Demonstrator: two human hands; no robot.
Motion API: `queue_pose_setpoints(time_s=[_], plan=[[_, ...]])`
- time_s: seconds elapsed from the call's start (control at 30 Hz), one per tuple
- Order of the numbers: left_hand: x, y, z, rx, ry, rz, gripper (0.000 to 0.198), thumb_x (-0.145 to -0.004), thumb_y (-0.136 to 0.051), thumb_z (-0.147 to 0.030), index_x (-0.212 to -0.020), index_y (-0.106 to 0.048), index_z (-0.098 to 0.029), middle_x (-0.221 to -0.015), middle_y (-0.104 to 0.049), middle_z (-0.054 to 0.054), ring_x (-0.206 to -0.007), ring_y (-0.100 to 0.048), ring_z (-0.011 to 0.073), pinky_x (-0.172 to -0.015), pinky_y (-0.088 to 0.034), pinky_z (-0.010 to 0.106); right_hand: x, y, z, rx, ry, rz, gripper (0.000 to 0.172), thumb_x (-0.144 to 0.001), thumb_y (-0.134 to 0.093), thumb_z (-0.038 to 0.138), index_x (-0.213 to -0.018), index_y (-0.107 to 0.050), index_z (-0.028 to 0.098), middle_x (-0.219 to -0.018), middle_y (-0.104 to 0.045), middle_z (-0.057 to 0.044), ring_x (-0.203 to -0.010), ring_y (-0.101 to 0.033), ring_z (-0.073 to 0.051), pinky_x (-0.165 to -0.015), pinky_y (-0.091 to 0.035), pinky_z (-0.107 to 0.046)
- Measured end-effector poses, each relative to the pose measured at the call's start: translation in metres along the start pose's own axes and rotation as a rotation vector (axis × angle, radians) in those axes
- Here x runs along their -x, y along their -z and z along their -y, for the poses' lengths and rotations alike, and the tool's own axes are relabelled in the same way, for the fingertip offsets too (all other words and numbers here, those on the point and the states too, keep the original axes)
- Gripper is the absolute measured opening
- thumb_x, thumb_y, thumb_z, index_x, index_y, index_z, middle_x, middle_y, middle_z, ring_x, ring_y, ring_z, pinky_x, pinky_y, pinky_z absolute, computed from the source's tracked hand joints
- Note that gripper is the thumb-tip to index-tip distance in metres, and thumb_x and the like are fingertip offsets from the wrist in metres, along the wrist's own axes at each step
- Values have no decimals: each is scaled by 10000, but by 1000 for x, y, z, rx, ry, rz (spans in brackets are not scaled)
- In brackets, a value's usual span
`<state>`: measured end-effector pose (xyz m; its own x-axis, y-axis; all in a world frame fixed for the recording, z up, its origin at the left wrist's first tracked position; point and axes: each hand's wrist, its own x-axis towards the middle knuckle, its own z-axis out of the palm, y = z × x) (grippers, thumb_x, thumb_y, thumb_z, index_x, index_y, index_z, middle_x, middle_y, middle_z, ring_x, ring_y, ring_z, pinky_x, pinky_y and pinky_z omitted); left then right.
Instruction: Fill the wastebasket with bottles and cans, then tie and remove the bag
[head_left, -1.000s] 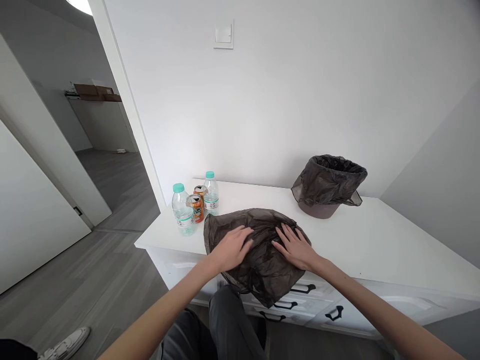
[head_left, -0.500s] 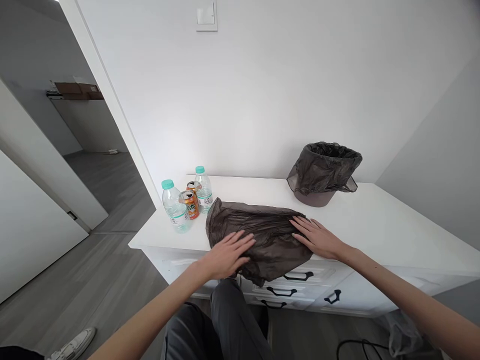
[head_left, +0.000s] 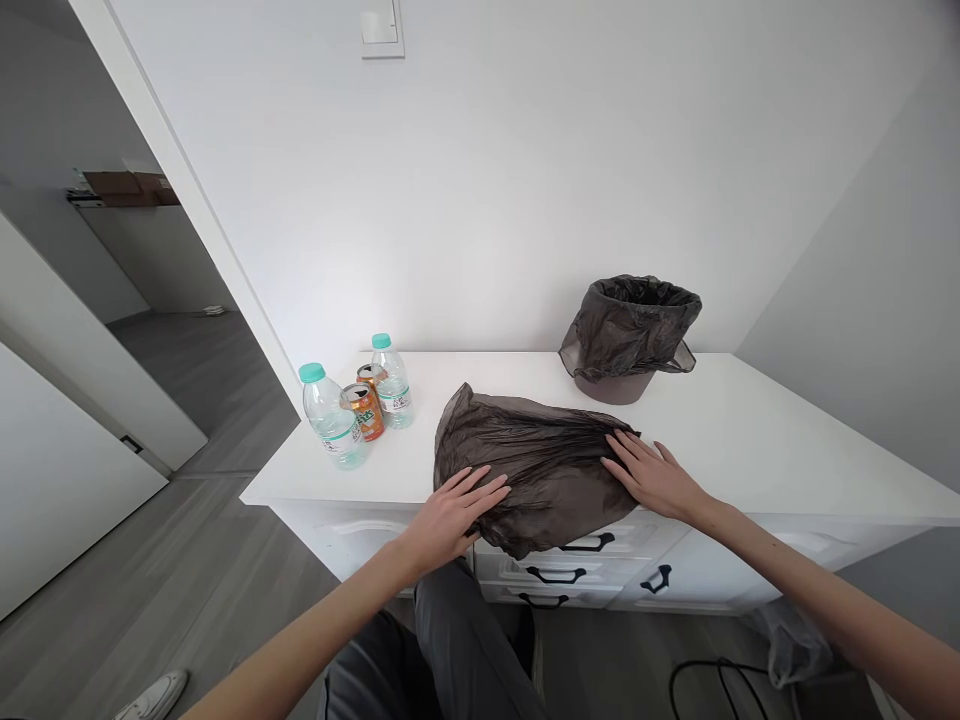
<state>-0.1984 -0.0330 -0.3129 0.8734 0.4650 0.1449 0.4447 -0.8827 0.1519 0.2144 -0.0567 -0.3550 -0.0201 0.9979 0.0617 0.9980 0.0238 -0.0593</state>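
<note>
A dark brown plastic bag (head_left: 536,455) lies spread on the white dresser top (head_left: 750,440), its near edge hanging over the front. My left hand (head_left: 450,510) rests flat on the bag's near left corner, fingers stretched out. My right hand (head_left: 652,475) lies flat on the bag's right edge, fingers spread. Neither hand grips anything.
Two water bottles with teal caps (head_left: 328,415) (head_left: 391,380) and two orange cans (head_left: 364,408) stand at the dresser's left end. A small bin lined with a dark bag (head_left: 628,338) sits at the back by the wall. Drawers with black handles (head_left: 586,545) are below. An open doorway is at left.
My hands have slid apart across the bag, the right one going rightward to its edge, flattening it. The view has shifted slightly left and down.
</note>
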Motion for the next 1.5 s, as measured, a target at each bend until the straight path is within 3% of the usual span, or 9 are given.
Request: queue_pose_setpoints(time_s=[0.23,0.43,0.6,0.7,0.83,0.97,1.17,1.27,1.5], plan=[[11,40,14,425,295,-150,586,-764,-456,-62,-1248,-732,-247,-1226,-781,21,-1155,-718,237,-1028,-558,365,49,24,-19,-173,162,147,733,-1044,-216,687,-1687,-208,336,-1743,-214,10,-1616,-188,-260,-1317,-166,-543],[-25,88,42,500,569,-238,286,-892,-461,-303,-844,-713,-176,-752,-744,12,-731,-709,209,-717,-573,310,67,38,-6,-158,240,-3,712,-997,-391,723,-1571,-493,313,-1626,-482,-77,-1475,-471,-353,-1257,-312,-576],[-64,108,51,248,678,-423,381,-883,-502,-213,-1222,-663,-152,-1135,-753,111,-1075,-701,302,-1030,-525,488,43,42,0,-229,199,-115,505,-1060,-320,547,-1166,-730,270,-1235,-710,-121,-1120,-677,-317,-985,-526,-498],[-76,95,9,-51,442,-620,542,-906,-474,-122,-1444,-517,-168,-1554,-502,157,-1469,-439,308,-1247,-333,526,28,39,-1,-297,114,-84,486,-1049,-321,533,-1042,-727,266,-1120,-716,-113,-1012,-690,-298,-883,-545,-444],[-95,39,-52,-106,-77,-217,512,-1017,-451,-253,-1529,-461,-262,-1603,-495,68,-1545,-354,272,-1307,-249,505,11,31,1,-275,54,-47,504,-1047,-288,552,-952,-679,250,-980,-720,-106,-961,-689,-307,-847,-516,-428],[-118,-5,-26,-69,66,-73,601,-1073,-376,-503,-1615,-377,-244,-1703,-354,94,-1600,-238,356,-1284,-232,610,6,31,1,-204,33,-39,381,-1041,-302,479,-953,-592,248,-935,-731,-101,-893,-690,-312,-827,-491,-426],[-129,8,52,-95,485,-209,548,-1052,-383,-319,-1573,-463,-169,-1644,-434,177,-1576,-259,443,-1251,-152,736,30,42,-16,-357,-49,-25,470,-1007,-393,633,-1265,-501,255,-916,-705,-68,-760,-672,-275,-690,-511,-367],[-131,5,36,-101,306,-249,543,-1077,-347,-334,-1591,-432,-181,-1671,-400,146,-1602,-233,364,-1307,-128,642,39,43,-22,-416,-148,-95,603,-967,-428,736,-1343,-508,270,-1036,-691,-105,-818,-690,-271,-660,-538,-356],[-133,-11,7,45,169,-24,583,-1097,-310,-511,-1617,-402,-262,-1712,-330,85,-1610,-184,382,-1275,-239,649,59,74,-1,-708,-87,118,491,-952,-498,718,-752,-489,269,-704,-573,-12,-621,-556,-202,-565,-462,-329]])
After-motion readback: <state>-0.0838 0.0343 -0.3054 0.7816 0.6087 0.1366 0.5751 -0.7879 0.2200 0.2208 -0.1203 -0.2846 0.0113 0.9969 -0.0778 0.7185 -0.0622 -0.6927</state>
